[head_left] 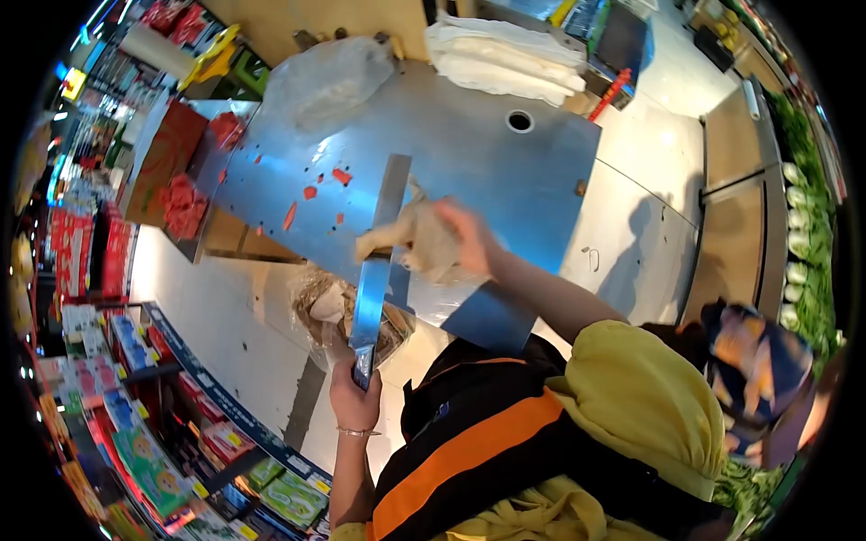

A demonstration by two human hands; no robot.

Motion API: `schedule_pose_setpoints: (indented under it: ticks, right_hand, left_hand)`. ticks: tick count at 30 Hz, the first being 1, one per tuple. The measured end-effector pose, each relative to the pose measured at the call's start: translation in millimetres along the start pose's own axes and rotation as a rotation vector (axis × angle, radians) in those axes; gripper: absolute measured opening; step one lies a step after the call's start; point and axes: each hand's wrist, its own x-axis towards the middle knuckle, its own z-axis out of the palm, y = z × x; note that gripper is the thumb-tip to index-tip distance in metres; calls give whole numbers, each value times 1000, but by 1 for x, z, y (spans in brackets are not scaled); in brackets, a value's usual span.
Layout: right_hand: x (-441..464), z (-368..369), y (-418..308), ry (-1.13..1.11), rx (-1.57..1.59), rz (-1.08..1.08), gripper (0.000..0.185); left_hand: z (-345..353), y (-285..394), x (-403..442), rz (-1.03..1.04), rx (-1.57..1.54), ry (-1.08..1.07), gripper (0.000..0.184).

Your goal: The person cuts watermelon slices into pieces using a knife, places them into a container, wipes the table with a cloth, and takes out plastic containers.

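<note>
My left hand (354, 398) is closed around the dark handle of a long, broad-bladed knife (368, 311), its blade pointing up and away from me over the table's near edge. A crumpled beige cloth (426, 236) is in my right hand (467, 239), and part of it lies across the middle of the blade. My right fingers are slightly blurred but press onto the cloth. Beneath the knife, below table height, stands a plastic-lined bin (311, 311) with brownish contents. Small red scraps (309, 193) are scattered over the metal table (492, 167).
At the table's left end is a cardboard box (162, 158) beside red pieces (184, 207). A clear plastic bag (329, 79) and folded white cloths (505, 59) lie at the back. The tabletop has a round hole (520, 121). Shelves of packaged goods (149, 460) stand left, leafy vegetables (798, 207) right.
</note>
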Motion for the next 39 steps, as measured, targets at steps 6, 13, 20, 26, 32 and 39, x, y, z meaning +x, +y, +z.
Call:
schedule_pose_setpoints:
  ticks: [6, 13, 20, 26, 32, 39]
  right_hand:
    - [-3, -204, 34, 607, -107, 96, 32]
    - [2, -319, 137, 602, -24, 600, 30]
    - [-39, -216, 161, 153, -1107, 272, 19]
    - [-84, -96, 102, -52, -673, 387, 41]
    - [-25, -141, 117, 444, -206, 610, 41]
    - [47, -170, 196, 538, -1074, 269, 54]
  left_hand:
    - [63, 14, 55, -90, -309, -96, 32]
    - [192, 41, 149, -73, -369, 109, 40]
    - [231, 95, 187, -472, -166, 216, 48]
    - [225, 101, 200, -537, -128, 209, 42]
    - [204, 72, 181, -419, -581, 143, 24]
    - [120, 37, 119, -493, -1036, 105, 24]
